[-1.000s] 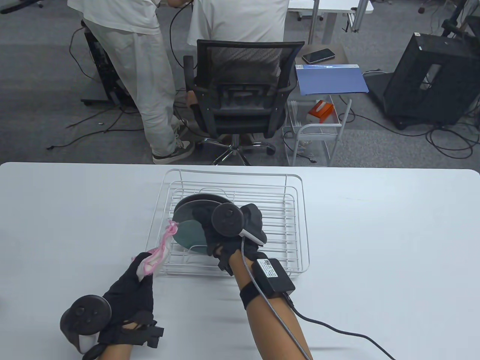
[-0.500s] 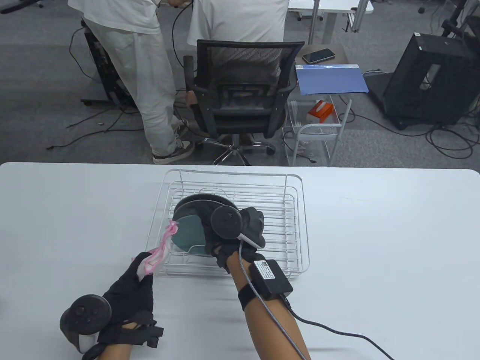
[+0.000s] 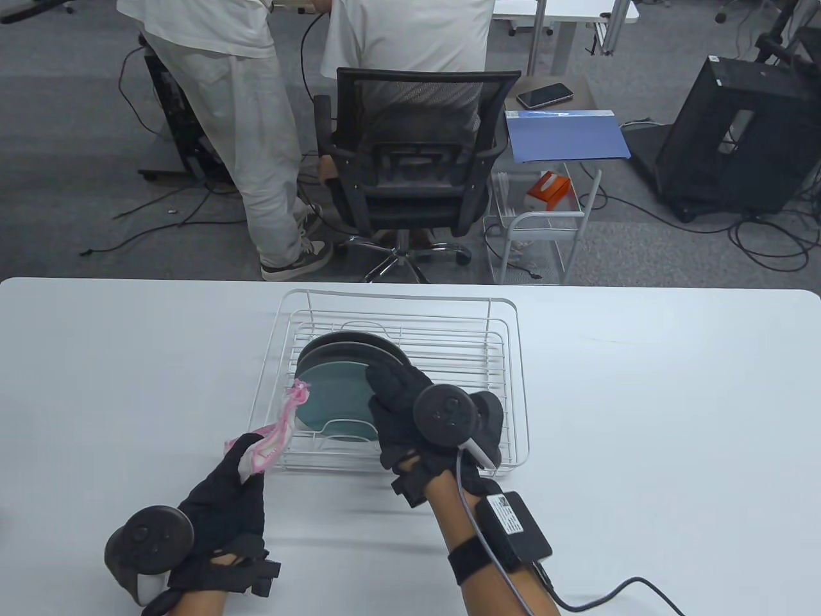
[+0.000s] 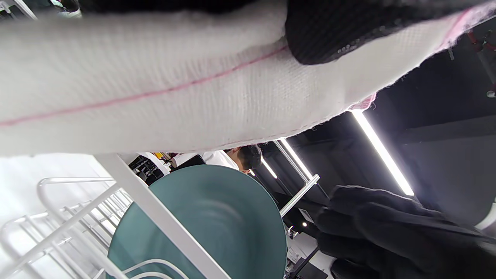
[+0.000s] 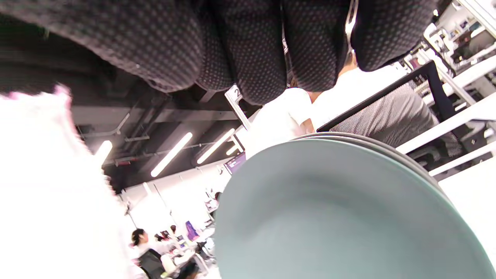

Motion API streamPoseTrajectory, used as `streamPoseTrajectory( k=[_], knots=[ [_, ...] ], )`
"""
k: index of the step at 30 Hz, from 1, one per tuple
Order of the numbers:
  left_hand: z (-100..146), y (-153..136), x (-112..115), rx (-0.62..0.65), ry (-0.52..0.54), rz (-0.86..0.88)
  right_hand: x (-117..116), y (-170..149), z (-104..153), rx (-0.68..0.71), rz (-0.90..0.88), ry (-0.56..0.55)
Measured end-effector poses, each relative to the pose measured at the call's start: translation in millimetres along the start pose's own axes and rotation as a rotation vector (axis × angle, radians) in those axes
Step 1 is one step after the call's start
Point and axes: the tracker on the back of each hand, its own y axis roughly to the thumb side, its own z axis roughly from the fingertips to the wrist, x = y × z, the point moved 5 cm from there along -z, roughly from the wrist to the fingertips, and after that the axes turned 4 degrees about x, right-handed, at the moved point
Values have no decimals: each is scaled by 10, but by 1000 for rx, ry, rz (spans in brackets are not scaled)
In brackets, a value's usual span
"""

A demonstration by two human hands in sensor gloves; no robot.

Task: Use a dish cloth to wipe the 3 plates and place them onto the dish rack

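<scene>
Beside right hand — plate (racked).

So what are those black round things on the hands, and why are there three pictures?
Those are a person's two hands in black sensor gloves. The round things are trackers strapped to their backs.

One camera looks down at the white table. The other two sit on the wrists, looking up past the fingers.

On the table stands a white wire dish rack with dark teal plates standing in it. The left hand grips a white and pink dish cloth. The right hand is over the rack beside the plates, holding nothing that I can see.
</scene>
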Motion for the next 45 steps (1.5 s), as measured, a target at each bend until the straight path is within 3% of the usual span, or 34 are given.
streamPoseTrajectory(
  k=[5,10,15,18,24,27,29,34,38,41,45],
  knots=[
    [8,63,60,30,-25,-49,114,52,568,16,-12,45],
    [47,218,272,106,-117,-179,113,-68,921,-36,-76,87],
    [165,410,835,196,-373,-388,116,-389,1120,-92,-146,38],
    [276,512,1205,255,-519,-552,134,-620,1185,-154,-287,-10],
    [479,526,1765,276,-733,-752,145,-728,1218,-155,-282,12],
    [566,483,1931,251,-842,-793,149,-717,1215,-149,-312,6],
    [593,525,1963,275,-850,-834,127,-707,1216,-142,-313,17],
    [728,489,2066,214,-1053,-798,16,-664,1203,-126,-309,70],
    [737,423,2013,143,-1141,-608,-45,-629,1200,-115,-308,104],
    [652,381,1903,109,-1108,-416,-50,-618,1200,-110,-307,107],
    [388,331,1527,117,-904,-340,-48,-607,1187,-95,-298,111]
  ],
)
